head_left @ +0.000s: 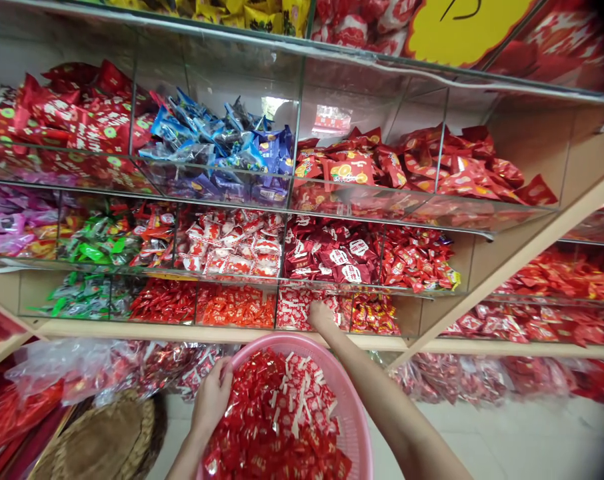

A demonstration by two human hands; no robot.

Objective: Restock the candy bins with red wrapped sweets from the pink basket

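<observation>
Gripping the basket rim [358, 403], the left hand [217, 390] sits outside the shelf [132, 331].

Head view, forward-down (shelves [132, 331] near)

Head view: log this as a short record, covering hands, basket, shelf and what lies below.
Left hand: on the rim of the pink basket
Right hand: at red-and-white packets, lowest row of the shelf; grip unclear
Basket contents: red packets, more red-and-white ones
Also shelved: blue packets, green packets
Below: bagged packets, brown woven item
</observation>
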